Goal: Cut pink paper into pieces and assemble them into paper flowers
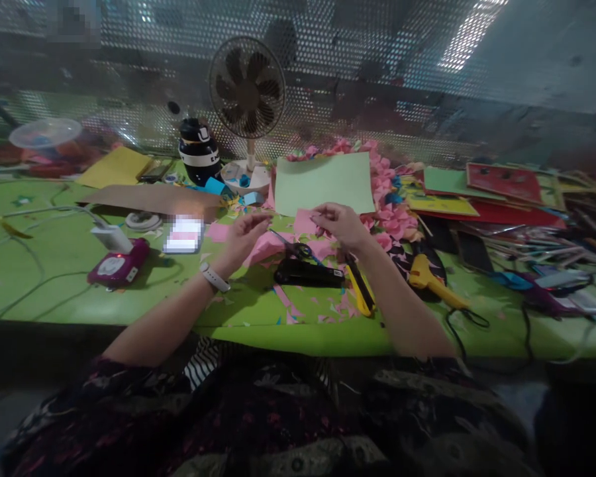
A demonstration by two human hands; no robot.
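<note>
My right hand [340, 225] pinches a small square of pink paper [304, 221] between thumb and fingers. Opposite it, my left hand [248, 235], with a white band at the wrist, has its thumb and fingertips drawn together; whatever may be between them is too small to make out. Between and below both hands lie scissors [300, 250] on loose pink paper pieces [271, 245]. A black stapler [308, 273] rests just in front of the scissors. Under my right wrist is a yellow and black utility knife [360, 291]. A pale green sheet [324, 182] stands beyond the hands.
A yellow glue gun [432, 281] lies to the right, its cord trailing forward. Pink paper petals [390, 205] pile behind the sheet. On the left are a purple power socket [119, 263] with cables and a lit phone [183, 234]. A fan [248, 89] and black jug [198, 152] stand behind.
</note>
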